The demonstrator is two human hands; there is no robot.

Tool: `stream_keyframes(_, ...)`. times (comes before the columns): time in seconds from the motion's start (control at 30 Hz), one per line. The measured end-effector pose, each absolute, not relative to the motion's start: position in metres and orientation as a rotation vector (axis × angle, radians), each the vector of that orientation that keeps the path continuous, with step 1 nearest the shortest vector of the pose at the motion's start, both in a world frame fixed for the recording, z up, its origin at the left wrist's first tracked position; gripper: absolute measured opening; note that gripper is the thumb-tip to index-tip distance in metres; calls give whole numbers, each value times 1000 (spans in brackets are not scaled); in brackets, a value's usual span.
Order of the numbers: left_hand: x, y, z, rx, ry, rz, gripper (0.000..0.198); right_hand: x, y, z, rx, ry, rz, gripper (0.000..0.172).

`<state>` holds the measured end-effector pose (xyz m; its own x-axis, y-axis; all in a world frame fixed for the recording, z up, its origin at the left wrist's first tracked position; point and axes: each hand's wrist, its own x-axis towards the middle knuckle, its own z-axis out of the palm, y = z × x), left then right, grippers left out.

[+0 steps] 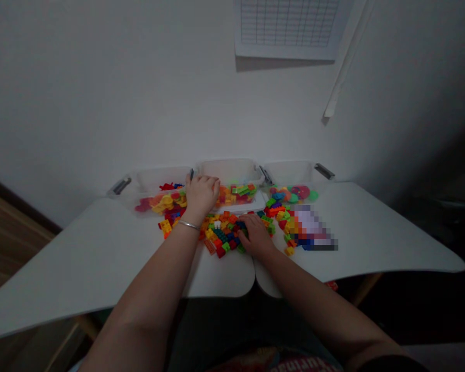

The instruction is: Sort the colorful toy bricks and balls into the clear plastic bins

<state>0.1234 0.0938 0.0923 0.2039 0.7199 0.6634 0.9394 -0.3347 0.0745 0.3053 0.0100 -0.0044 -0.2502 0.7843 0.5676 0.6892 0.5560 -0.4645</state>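
- Here's the left hand (202,195), up at the front rim of the middle bin, fingers curled downward! Whether it's gripping anything, I can't tell from this view.
- A thin metal bangle (188,225) sits on that left wrist.
- Over to the right hand (256,235), lying flat-out over the bricks with its fingers close together, pressing near some dark green ones. Is it clamped on a brick? Can't call it!
- The two hands are well apart, with the middle of the spread between them.
- The pile of toy bricks (220,235) sprawls on the white table (101,248), its long axis running left to right, parallel to the bins.
- One orange brick (210,246) lies at the near edge of the pile, tilted diagonally toward the person.
- Three clear plastic bins stand in a row at the far edge of the table, touching side by side.
- The left bin (158,191) holds red, yellow and orange bricks.
- The middle bin (232,173) has orange, yellow and green bricks.
- The right bin (290,175) shows rounded red and green pieces.
- At the right end of the pile, a pixelated patch (313,227) blocks the view.
- Behind it all rises a white wall (101,103).
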Motion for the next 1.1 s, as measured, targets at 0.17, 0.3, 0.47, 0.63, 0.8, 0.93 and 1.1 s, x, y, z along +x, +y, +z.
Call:
stream_keyframes(0.17,121,91,98,-2183,-1560,-798,42,306,10,-4,-1185,-2000,159,30)
stream_keyframes(0.3,119,81,107,-2229,-1460,-806,51,306,10,-4,-1201,-2003,168,32)
stream_keyframes(0.47,129,47,100,-2275,-1259,-862,37,305,10,-4,-1203,-2005,164,34)
stream_keyframes(0.63,135,26,63,-2374,-1265,-667,22,303,9,-4,-1168,-2020,157,36)
stream_keyframes(0.8,128,30,35,-2497,-1231,-645,21,303,11,-7,-1138,-2048,149,37)
stream_keyframes(0.93,125,35,26,-2511,-1293,-671,23,303,13,-10,-1156,-2044,152,38)
stream_keyframes(1.1,124,38,18,-2596,-1361,-739,24,302,13,-11,-1197,-2077,138,36)
